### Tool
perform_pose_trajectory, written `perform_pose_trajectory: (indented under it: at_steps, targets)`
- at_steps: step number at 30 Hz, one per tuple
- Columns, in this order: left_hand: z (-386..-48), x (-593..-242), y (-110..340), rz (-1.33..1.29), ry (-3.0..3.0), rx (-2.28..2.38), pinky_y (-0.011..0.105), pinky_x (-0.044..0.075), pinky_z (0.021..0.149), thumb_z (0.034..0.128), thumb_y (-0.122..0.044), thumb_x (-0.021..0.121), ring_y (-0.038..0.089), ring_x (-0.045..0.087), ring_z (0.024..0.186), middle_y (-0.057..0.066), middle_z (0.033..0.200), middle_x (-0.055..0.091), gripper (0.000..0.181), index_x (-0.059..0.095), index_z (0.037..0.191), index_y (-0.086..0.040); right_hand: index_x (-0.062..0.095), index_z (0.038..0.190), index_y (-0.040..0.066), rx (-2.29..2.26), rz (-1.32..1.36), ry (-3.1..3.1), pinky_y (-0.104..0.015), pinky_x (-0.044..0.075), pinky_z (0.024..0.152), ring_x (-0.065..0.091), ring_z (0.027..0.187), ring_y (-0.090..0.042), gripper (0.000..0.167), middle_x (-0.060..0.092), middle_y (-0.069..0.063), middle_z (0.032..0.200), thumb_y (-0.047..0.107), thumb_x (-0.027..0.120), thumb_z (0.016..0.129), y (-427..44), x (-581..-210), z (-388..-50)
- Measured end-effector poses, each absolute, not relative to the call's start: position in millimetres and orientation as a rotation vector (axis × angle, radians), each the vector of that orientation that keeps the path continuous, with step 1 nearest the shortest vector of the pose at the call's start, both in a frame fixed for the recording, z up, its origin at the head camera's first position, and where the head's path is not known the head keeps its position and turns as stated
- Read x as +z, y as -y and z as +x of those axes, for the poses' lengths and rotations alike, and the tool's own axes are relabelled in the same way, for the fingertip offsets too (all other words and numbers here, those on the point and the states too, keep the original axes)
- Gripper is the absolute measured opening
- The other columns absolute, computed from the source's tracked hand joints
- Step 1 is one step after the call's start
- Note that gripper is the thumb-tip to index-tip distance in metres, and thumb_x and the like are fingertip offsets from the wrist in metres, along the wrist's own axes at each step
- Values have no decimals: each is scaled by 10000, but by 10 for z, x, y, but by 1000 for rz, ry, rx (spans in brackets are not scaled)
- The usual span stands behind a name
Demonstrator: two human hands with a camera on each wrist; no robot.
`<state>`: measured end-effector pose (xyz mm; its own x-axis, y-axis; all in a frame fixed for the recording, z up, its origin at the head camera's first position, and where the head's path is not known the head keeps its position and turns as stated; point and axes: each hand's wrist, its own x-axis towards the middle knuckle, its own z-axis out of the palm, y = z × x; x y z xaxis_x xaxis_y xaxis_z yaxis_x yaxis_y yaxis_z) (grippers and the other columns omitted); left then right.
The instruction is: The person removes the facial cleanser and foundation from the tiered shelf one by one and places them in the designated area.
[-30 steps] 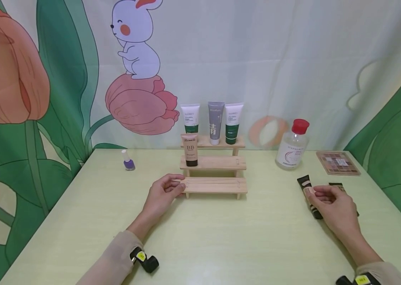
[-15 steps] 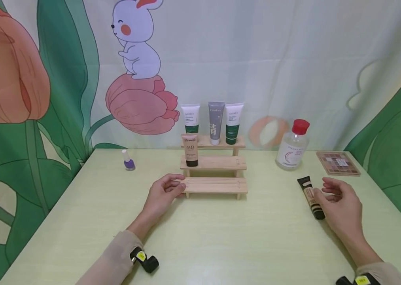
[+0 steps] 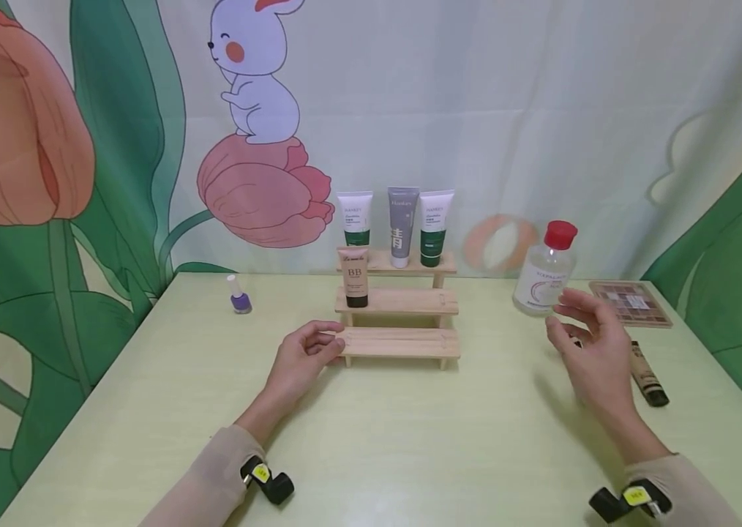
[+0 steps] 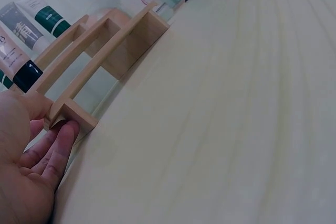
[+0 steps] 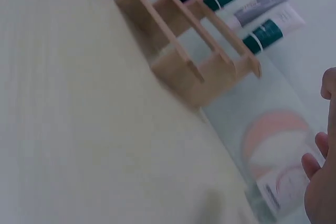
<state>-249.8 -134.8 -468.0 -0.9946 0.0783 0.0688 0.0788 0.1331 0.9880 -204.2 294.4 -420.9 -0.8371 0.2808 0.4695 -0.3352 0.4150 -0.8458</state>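
My left hand [image 3: 298, 366] grips the left end of the lowest step of a three-step wooden display stand [image 3: 404, 344]. In the left wrist view its thumb lies over the step and its fingers curl beneath. My right hand [image 3: 598, 359] hovers over the right of the table, thumb and fingers apart, near a clear bottle [image 3: 538, 285] with a red cap. Beneath it a dark cosmetic tube is mostly hidden; a second black-and-tan tube [image 3: 649, 375] lies to its right. A BB cream tube [image 3: 355, 277] stands on the middle step.
On the top step stand a grey tube [image 3: 402, 227] and two white-and-green tubes, one partly behind the BB cream. A purple nail polish bottle [image 3: 240, 298] stands at the left. At the back right lies an eyeshadow palette [image 3: 631, 304]. A printed curtain [image 3: 476, 110] hangs behind.
My right hand has moved from the right-hand tube leftward and away from me, toward the red-capped bottle, uncovering that tube. My left hand keeps its hold on the stand.
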Motion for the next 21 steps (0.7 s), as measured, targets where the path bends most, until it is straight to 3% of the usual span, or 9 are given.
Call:
perform_pose_trajectory:
  at_steps: [9,16,21]
  targets:
    - [-2485,-4693,1352,-166,2357,-2067,283,678,868,1058,-70,775,177,764,961,172,1130,788,273,755,1330,-49,609,1471,-11,1683,356,2033,-188,596,1021,685,1244,-222,459,666,-31,1367,36,770,1044,-2172,-3949,-2349]
    - [-2462,-4682,1346,-183,2353,-2058,298,683,867,1063,-66,767,184,770,960,166,1120,795,265,751,1325,-37,620,1442,-37,1798,519,1988,-236,625,993,692,1222,-342,460,687,-181,1328,-24,781,1011,-1617,-3875,-2538]
    - [-2473,-4686,1361,-195,2339,-2073,306,687,875,1054,-39,769,182,769,961,186,1132,794,271,751,1324,-35,625,1457,-19,1832,585,2017,-240,623,986,703,1234,-334,469,684,-222,1347,-3,788,1018,-1286,-3892,-2628]
